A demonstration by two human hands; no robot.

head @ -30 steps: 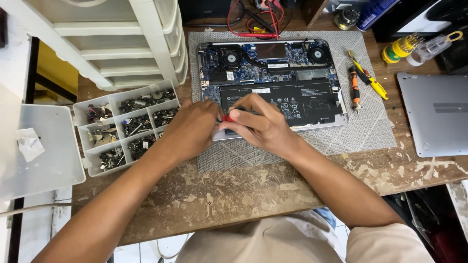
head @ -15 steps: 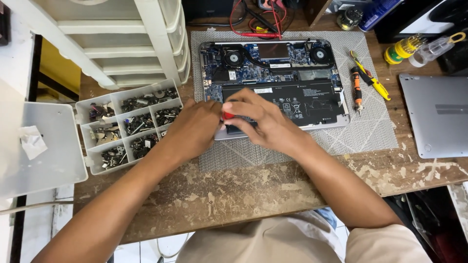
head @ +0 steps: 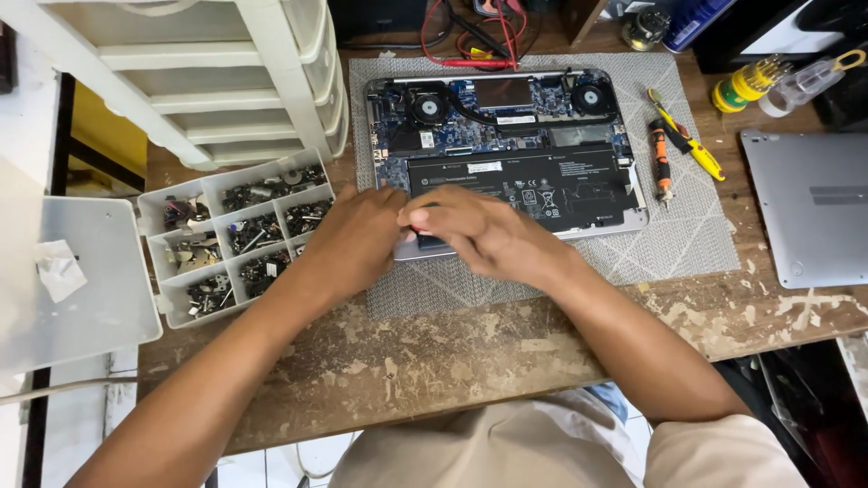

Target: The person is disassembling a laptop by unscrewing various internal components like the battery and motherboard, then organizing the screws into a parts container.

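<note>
On the black battery [head: 542,185] before you sits a small white rectangular label [head: 485,167] (upper left), with white printed markings [head: 533,192] beside it.

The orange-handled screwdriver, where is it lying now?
In the head view, the orange-handled screwdriver lies on the grey mat, right of the opened laptop, beside a yellow-handled tool.

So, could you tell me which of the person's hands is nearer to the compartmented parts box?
Left. The left hand sits beside the parts box, just right of it; the right hand lies farther right, over the open laptop.
</note>
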